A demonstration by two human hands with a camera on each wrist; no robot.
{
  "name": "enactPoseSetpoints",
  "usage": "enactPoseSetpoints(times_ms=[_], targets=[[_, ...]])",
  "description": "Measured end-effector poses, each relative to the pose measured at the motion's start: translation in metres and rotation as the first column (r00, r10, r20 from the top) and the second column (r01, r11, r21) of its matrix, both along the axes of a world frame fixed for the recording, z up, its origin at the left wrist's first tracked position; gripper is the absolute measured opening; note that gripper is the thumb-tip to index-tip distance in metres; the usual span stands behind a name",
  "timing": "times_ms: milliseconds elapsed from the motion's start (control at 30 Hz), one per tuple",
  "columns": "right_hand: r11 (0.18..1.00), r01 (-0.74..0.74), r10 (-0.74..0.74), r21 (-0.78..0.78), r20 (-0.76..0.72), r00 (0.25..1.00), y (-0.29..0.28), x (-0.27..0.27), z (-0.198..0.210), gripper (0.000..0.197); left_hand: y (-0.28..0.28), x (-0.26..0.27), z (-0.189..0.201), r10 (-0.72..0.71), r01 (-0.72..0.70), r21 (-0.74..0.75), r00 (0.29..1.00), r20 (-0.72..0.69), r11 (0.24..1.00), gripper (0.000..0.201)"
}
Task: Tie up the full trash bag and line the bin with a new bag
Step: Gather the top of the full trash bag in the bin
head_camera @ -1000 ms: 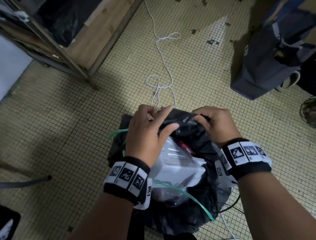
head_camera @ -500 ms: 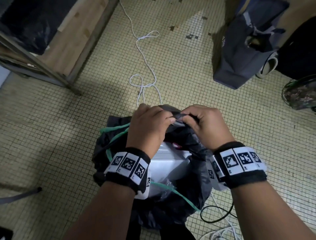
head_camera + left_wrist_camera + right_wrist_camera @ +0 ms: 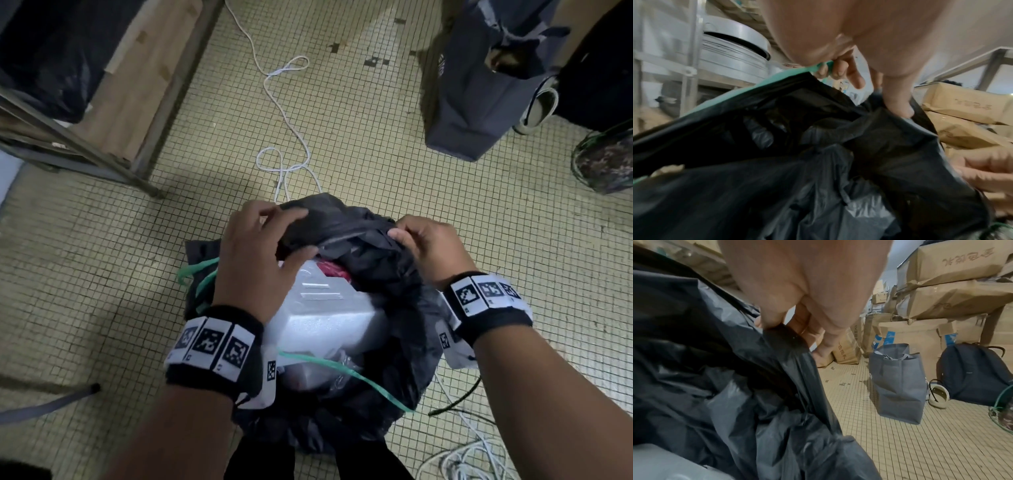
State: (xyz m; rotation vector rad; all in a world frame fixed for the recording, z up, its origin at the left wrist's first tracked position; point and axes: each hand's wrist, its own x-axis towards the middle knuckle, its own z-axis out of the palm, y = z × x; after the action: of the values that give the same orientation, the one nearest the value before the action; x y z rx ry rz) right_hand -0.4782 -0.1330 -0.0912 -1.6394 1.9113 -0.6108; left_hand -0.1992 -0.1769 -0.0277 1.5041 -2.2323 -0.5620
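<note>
A full black trash bag [image 3: 387,274] stands on the tiled floor below me, its mouth partly open. White foam trash [image 3: 325,315] and something red show inside. Green drawstrings [image 3: 346,370] trail from its rim. My left hand [image 3: 263,250] grips the far-left part of the bag's rim [image 3: 869,123], thumb under and fingers over, with the green drawstring [image 3: 818,68] in its fingers too. My right hand [image 3: 424,246] pinches the right part of the rim [image 3: 785,337]. The bin is not in view.
A white cable [image 3: 281,113] loops across the floor beyond the bag. A grey tote bag [image 3: 479,85], a shoe [image 3: 939,394] and a dark backpack [image 3: 974,373] stand at the right, with stacked cardboard boxes [image 3: 953,293] behind. A metal shelf frame [image 3: 85,150] is at the left.
My hands were close together at the top of the bag; they have drawn apart, stretching the black rim between them. The left hand now holds a broader fold.
</note>
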Motion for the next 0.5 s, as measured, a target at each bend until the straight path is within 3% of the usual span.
enactPoseSetpoints(times_ms=[67,167,333,400,433,500], targets=[[1.0,0.005,-0.004,-0.029,0.029,1.0,0.005,0.001,0.009,0.027,0.002,-0.011,0.005,-0.062,0.062,-0.01,0.998,0.022,0.998,0.055],[0.995,-0.018,0.02,-0.1,0.016,1.0,0.014,0.006,0.025,0.023,0.008,-0.037,0.011,-0.174,0.176,-0.045,0.984,0.045,0.983,0.051],[0.978,-0.006,0.014,-0.21,0.035,0.999,0.033,0.012,0.044,0.017,0.02,-0.076,0.012,-0.289,0.287,0.031,0.954,0.079,0.957,0.037],[0.972,-0.011,0.02,-0.235,0.039,0.999,0.039,0.012,0.049,0.016,0.021,-0.087,0.012,-0.372,0.364,0.077,0.911,0.18,0.928,0.048],[0.969,-0.02,0.028,-0.245,0.032,0.999,0.041,0.011,0.05,0.017,0.022,-0.09,0.01,-0.394,0.388,0.07,0.902,0.177,0.919,0.05],[0.967,-0.027,0.034,-0.253,0.022,0.999,0.045,0.007,0.05,0.018,0.023,-0.092,0.006,-0.346,0.346,0.016,0.937,0.037,0.938,0.032]])
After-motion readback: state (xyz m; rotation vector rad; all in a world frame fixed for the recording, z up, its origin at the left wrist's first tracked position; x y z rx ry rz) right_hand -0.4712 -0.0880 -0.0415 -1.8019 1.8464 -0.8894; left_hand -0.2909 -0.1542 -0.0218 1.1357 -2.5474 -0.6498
